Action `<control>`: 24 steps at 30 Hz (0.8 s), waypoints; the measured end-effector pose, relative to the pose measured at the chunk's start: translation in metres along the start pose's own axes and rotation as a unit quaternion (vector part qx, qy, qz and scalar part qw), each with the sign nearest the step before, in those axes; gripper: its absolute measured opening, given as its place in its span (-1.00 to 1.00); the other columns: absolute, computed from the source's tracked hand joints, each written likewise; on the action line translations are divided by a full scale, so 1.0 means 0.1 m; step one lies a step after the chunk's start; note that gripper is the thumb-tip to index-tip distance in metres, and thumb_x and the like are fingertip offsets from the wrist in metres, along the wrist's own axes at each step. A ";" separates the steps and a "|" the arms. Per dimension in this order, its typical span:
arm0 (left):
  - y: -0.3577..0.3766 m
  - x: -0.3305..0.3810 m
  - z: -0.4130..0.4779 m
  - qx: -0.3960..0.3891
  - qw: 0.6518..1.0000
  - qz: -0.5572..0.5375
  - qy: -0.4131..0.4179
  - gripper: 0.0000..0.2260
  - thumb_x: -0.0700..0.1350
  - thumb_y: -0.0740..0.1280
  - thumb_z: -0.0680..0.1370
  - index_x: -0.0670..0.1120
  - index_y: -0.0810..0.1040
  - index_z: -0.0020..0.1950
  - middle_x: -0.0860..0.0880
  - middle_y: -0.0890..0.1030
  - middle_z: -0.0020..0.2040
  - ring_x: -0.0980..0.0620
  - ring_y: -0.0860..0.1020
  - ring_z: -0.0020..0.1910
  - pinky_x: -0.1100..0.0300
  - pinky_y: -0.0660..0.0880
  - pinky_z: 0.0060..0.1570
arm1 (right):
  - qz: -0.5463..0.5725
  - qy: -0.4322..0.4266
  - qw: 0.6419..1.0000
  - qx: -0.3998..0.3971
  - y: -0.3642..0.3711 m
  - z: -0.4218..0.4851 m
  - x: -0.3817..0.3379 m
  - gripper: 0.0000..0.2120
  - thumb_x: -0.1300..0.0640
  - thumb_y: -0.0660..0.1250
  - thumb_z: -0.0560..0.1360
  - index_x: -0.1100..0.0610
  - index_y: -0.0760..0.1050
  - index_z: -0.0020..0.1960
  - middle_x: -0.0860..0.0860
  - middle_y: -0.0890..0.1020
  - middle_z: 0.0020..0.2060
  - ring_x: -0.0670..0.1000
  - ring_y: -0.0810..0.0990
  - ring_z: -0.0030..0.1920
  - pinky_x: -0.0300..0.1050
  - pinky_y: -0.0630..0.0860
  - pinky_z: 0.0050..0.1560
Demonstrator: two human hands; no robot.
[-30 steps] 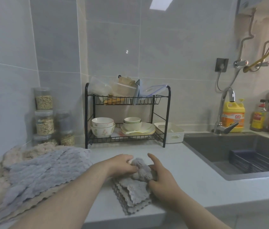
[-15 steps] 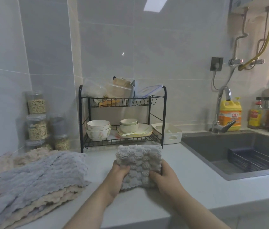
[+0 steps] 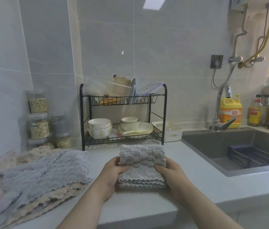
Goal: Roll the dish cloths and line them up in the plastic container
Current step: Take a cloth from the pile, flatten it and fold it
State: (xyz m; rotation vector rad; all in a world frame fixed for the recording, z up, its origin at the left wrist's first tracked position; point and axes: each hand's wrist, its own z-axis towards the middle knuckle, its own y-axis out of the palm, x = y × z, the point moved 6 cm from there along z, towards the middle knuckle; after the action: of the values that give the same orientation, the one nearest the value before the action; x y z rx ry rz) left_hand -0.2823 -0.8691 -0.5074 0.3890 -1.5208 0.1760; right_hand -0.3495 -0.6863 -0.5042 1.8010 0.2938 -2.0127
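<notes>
While both hands hold it near the front edge of the tabletop (image 3: 130, 205), straight in front of the dish rack (image 3: 123, 113), the grey dish cloth (image 3: 143, 160) is partly rolled. A thick roll sits at its far side, and the scalloped edges of its folded layers lie flat toward the person. The left hand (image 3: 114, 171) takes the roll's left end and the right hand (image 3: 171, 172) its right end. Each grip is clamped on the cloth, thumbs on top, the fingers hidden beneath.

By its look the cloth is light, soft and fluffy, neither slippery nor fragile. It would likely sag and spring open if released. It is best held at both ends of the roll with even pressure, then with one grip wrapped round the middle for carrying.

Left of the rack and nearer the person, a loose pile of grey and beige cloths (image 3: 39, 171) lies on the tabletop. Just right of the rack's foot stands the white plastic container (image 3: 168, 132), close against the frame. No rolled cloth shows in it from this angle.
</notes>
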 end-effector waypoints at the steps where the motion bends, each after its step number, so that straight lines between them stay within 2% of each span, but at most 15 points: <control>1: -0.01 -0.01 0.01 -0.005 1.000 -0.011 -0.005 -0.73 -0.39 0.28 0.50 -0.17 0.53 0.14 -0.21 0.67 0.02 -0.19 0.64 0.03 -0.12 0.51 0.16 | 0.012 0.002 1.000 -0.006 0.00 0.00 0.00 -0.75 0.43 0.23 0.52 0.22 0.56 0.10 0.26 0.68 -0.03 0.20 0.65 -0.05 0.10 0.56 0.03; 4: -0.03 -0.03 0.04 -0.014 0.999 -0.045 -0.020 -0.73 -0.39 0.26 0.50 -0.16 0.53 0.16 -0.24 0.67 0.03 -0.22 0.63 0.01 -0.11 0.49 0.12 | 0.048 0.010 0.999 -0.008 -0.01 0.01 0.01 -0.74 0.45 0.22 0.51 0.24 0.55 0.11 0.27 0.67 -0.02 0.25 0.64 -0.02 0.20 0.52 0.12; 7: -0.01 -0.02 0.05 -0.031 0.996 -0.076 -0.026 -0.69 -0.44 0.21 0.50 -0.17 0.53 0.16 -0.25 0.66 0.02 -0.18 0.64 -0.07 -0.02 0.53 -0.01 | 0.086 0.013 0.996 -0.009 -0.02 0.01 0.00 -0.70 0.51 0.20 0.47 0.27 0.54 0.11 0.31 0.66 -0.02 0.26 0.63 -0.05 0.14 0.53 0.05; 10: -0.02 -0.05 0.08 -0.030 0.997 -0.064 -0.030 -0.61 -0.53 0.16 0.43 -0.24 0.51 0.16 -0.23 0.68 -0.04 -0.13 0.66 -0.16 0.12 0.58 -0.25 | 0.104 0.022 0.994 -0.005 -0.04 0.03 0.04 -0.62 0.57 0.16 0.41 0.26 0.57 0.08 0.35 0.64 0.00 0.26 0.61 -0.06 0.11 0.52 0.01; 13: -0.02 -0.05 0.10 -0.033 0.998 -0.057 -0.021 -0.54 -0.54 0.14 0.38 -0.21 0.50 0.19 -0.24 0.66 0.05 -0.12 0.65 -0.10 0.06 0.52 -0.16 | 0.124 0.030 0.992 -0.014 -0.03 0.05 0.05 -0.53 0.60 0.12 0.36 0.25 0.58 0.10 0.39 0.62 0.01 0.28 0.59 -0.05 0.18 0.48 0.07; 15: 0.01 -0.01 0.08 -0.041 0.998 -0.056 -0.009 -0.58 -0.53 0.16 0.40 -0.16 0.56 0.10 -0.22 0.67 0.01 -0.10 0.65 -0.14 0.06 0.50 -0.14 | 0.113 0.033 0.993 -0.022 -0.02 0.04 0.04 -0.55 0.60 0.10 0.37 0.29 0.58 0.09 0.40 0.62 -0.01 0.27 0.60 -0.07 0.11 0.53 0.00; 17: 0.06 0.00 0.04 -0.045 0.998 -0.053 -0.006 -0.67 -0.47 0.19 0.45 -0.13 0.64 -0.04 -0.21 0.68 -0.06 -0.11 0.65 -0.19 0.04 0.54 -0.11 | 0.098 0.030 0.994 -0.027 -0.01 0.01 0.01 -0.63 0.57 0.13 0.40 0.34 0.58 0.06 0.41 0.62 -0.02 0.28 0.62 -0.07 0.08 0.56 -0.03; 20: 0.07 0.00 0.02 -0.035 0.998 -0.044 -0.013 -0.70 -0.36 0.18 0.49 -0.12 0.66 -0.24 -0.24 0.67 -0.14 -0.14 0.64 -0.24 0.06 0.56 -0.20 | 0.097 0.029 0.994 -0.029 0.02 0.01 0.00 -0.69 0.51 0.16 0.44 0.36 0.59 0.06 0.41 0.62 -0.02 0.28 0.63 -0.06 0.09 0.58 -0.02; 22: 0.04 -0.01 0.02 -0.026 0.997 -0.070 -0.014 -0.79 -0.28 0.20 0.48 -0.15 0.60 -0.23 -0.24 0.62 -0.17 -0.14 0.59 -0.23 0.07 0.51 -0.19 | 0.114 0.043 0.992 -0.030 0.02 0.02 0.01 -0.71 0.42 0.15 0.44 0.36 0.60 0.04 0.38 0.63 -0.03 0.24 0.64 -0.09 0.04 0.58 -0.04; 24: 0.04 -0.02 0.01 -0.010 0.997 -0.074 0.007 -0.89 -0.14 0.28 0.43 -0.14 0.56 -0.22 -0.18 0.59 -0.20 -0.11 0.55 -0.21 0.13 0.44 -0.21 | 0.130 0.059 0.989 -0.031 0.02 0.01 0.05 -0.74 0.25 0.18 0.46 0.30 0.62 -0.02 0.31 0.65 -0.07 0.21 0.63 -0.09 0.03 0.52 0.01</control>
State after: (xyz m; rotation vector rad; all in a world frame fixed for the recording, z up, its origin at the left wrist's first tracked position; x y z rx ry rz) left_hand -0.2845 -0.8658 -0.5088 0.4814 -1.4729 0.0458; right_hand -0.3500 -0.6899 -0.5085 1.8195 0.1457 -1.7058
